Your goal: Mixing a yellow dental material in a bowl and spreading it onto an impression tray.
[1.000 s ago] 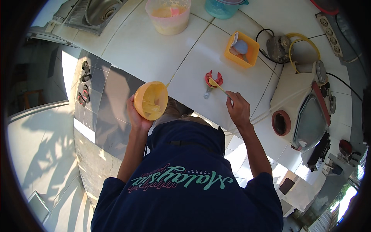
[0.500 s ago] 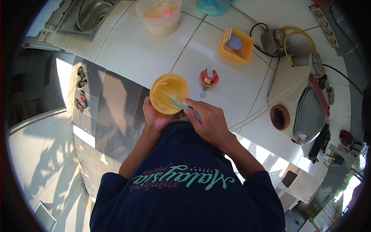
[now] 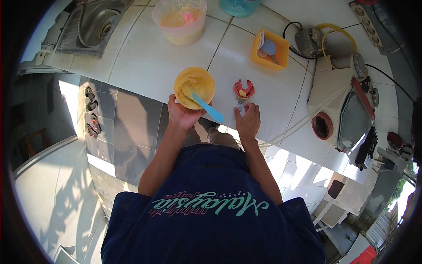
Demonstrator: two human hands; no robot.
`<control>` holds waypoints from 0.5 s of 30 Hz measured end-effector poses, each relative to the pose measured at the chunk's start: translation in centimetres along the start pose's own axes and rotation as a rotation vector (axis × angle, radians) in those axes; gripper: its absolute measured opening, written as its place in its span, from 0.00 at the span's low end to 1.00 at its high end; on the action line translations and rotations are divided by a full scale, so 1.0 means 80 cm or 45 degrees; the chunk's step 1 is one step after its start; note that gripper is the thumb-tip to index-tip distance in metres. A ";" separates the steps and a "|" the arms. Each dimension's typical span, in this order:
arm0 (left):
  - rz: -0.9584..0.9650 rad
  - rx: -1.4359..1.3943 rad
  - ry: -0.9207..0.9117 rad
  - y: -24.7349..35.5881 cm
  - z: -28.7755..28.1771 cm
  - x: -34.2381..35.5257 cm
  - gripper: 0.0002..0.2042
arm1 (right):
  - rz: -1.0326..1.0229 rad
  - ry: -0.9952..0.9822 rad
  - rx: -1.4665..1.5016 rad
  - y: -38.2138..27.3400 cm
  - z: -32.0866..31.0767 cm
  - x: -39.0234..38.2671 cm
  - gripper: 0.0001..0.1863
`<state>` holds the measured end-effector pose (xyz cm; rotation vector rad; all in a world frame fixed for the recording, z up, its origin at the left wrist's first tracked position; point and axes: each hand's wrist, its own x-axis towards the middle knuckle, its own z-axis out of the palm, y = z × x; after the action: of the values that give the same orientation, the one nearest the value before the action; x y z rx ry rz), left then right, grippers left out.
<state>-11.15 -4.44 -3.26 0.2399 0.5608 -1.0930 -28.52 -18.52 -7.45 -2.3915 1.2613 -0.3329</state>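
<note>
My left hand (image 3: 183,117) cups a yellow mixing bowl (image 3: 177,90) from below, its fingers wrapped round the side nearest me. Pale yellow paste coats the bowl's inside. A light-blue spatula (image 3: 209,110) rests in the bowl, blade in the paste and handle sticking out over the rim towards me. To the right, on the white tiled counter, lies a dental impression tray (image 3: 244,89) with red horseshoe-shaped material and a bit of yellow in it. My right hand (image 3: 249,122) pinches the tray's short handle between thumb and fingers.
A yellow square container (image 3: 269,65) holding a bluish-grey lump stands beyond the tray. Farther back are a translucent pink-rimmed bucket (image 3: 180,33) and a blue bowl (image 3: 240,8). A beige machine with a window (image 3: 332,94) and hoses stands right; a metal sink (image 3: 90,26) is far left.
My right hand has let go of the spatula, leaving it in the bowl, and moved right to the impression tray's handle. The bowl has shifted slightly away from me.
</note>
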 end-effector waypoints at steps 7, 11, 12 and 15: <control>-0.190 0.066 0.074 0.058 -0.024 0.036 0.26 | 0.388 -0.036 0.018 -0.023 0.006 -0.023 0.15; -0.207 0.146 0.170 0.060 -0.011 0.028 0.26 | 0.528 0.015 0.034 -0.029 0.010 -0.060 0.15; -0.236 0.158 0.181 0.063 -0.016 0.023 0.26 | 0.562 0.052 0.056 -0.032 0.012 -0.067 0.14; -0.403 0.304 0.289 0.078 -0.030 0.001 0.27 | 0.622 0.136 0.099 -0.036 0.020 -0.094 0.14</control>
<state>-6.31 -0.58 -5.88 0.5004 0.6854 -1.4533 -30.02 -10.45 -7.66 -1.9383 1.7865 -0.3518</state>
